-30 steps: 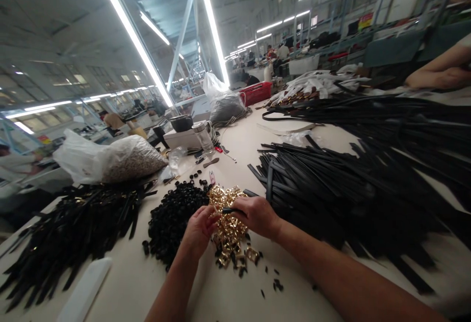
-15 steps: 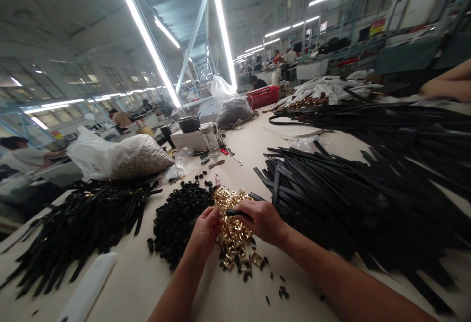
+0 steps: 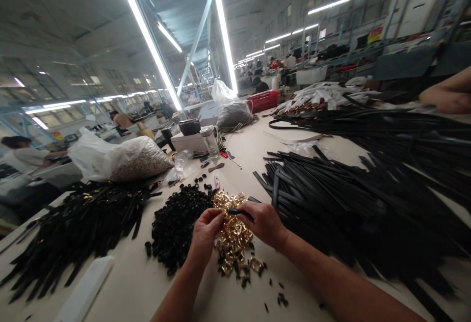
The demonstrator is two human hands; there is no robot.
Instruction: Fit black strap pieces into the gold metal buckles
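The right hand (image 3: pixel 265 221) is closed around a black strap (image 3: pixel 233 211), whose short end sticks out past the thumb and forefinger toward the left, over the heap of gold buckles (image 3: pixel 235 241). The left hand (image 3: pixel 206 228) faces that end with thumb and fingertips drawn together in a pinch at the heap's near-left edge; whether a small piece sits between them is too fine to tell. The strap looks light and thin, probably leather-like: bendy along its length, yet firm enough for a short end to stand out straight by itself. It is best gripped close behind the tip, flat between thumb and forefinger, since a longer free end would likely droop or twist. Its smooth face may slide a little under dry fingers, but it hardly seems fragile. The buckles look like small, hard, shiny metal frames, light one by one, apt to slip and to catch on each other in the heap; a fingertip pinch on an outer bar should suit them and leave the opening free. Left of them lies a pile of black loops (image 3: pixel 178 226), small enough to roll away if knocked, and to the right spreads a thick bundle of loose straps (image 3: pixel 312 179) on the table (image 3: pixel 253 140).
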